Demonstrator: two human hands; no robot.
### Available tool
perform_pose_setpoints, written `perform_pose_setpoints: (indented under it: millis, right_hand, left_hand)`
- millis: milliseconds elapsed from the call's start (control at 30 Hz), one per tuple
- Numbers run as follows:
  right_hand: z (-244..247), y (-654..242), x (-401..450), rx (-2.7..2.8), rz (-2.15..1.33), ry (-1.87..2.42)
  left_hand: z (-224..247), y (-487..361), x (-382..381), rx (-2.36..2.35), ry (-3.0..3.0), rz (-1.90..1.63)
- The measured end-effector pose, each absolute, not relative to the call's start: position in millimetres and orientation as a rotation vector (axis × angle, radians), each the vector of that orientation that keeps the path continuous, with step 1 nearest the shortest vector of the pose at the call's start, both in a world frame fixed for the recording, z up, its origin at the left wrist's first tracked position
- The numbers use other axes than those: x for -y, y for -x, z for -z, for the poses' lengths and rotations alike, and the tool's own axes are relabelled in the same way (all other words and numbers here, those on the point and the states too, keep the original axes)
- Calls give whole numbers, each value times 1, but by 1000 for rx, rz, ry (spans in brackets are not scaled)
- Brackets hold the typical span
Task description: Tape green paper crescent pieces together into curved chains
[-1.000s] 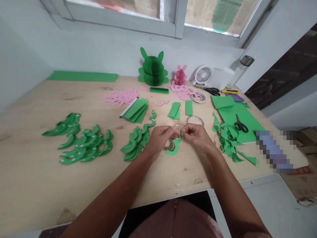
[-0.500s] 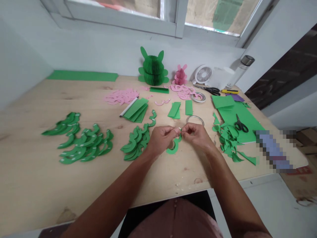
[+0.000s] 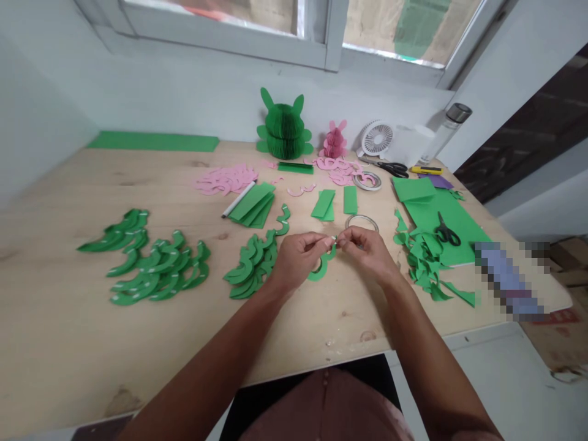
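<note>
Left hand (image 3: pixel 298 260) and right hand (image 3: pixel 367 251) raised close together just above the middle of the worktop (image 3: pixel 138 184), neither clenched nor open: both in a tight fingertip pinch, wrists bent inward, forearms angled in from the front edge. Between the fingertips, a green paper crescent (image 3: pixel 319 271), its curve hanging below the hands, its upper end gripped by the right hand. A tiny white strip (image 3: pixel 332 238) at that end, apparently pinched by the left thumb and forefinger, though too small to tell for certain.

For clean work: pinch right at the strip's edge, pull low and slow along the paper, and support the narrow curve close to the grip to avoid a crease.

Around the hands, a stack of green crescents (image 3: pixel 250 266) just to the left, with a larger spread (image 3: pixel 156 272) nearer the left edge. Toward the back edge, pink crescents (image 3: pixel 225 179) and a green honeycomb paper rabbit (image 3: pixel 285 122). Just ahead of the right hand, a thin tape roll (image 3: pixel 362 223). Toward the right edge, black-handled scissors (image 3: pixel 448 231) on a green card sheet (image 3: pixel 441 223), beside green scraps (image 3: pixel 425 260).
</note>
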State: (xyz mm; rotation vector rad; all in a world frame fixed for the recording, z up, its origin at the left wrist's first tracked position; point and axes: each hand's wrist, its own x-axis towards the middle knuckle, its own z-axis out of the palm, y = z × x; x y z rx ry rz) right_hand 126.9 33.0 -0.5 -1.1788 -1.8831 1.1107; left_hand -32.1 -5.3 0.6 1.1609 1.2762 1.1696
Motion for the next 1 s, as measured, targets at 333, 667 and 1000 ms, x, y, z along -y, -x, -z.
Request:
perform_pose_setpoints:
  millis: [333,667,1000]
  right_hand:
    - [4,-127,-34,1885,-1065,1192]
    - [3,-126,-32,1908,-980,1208]
    - [5,-126,-33,1911,-972,1216]
  left_hand:
    - [4,34,3,-1293,-1220,-1197]
    - [6,36,1,-1297,-1260,-1213]
    - [12,34,-1,-1164,-993,-1268]
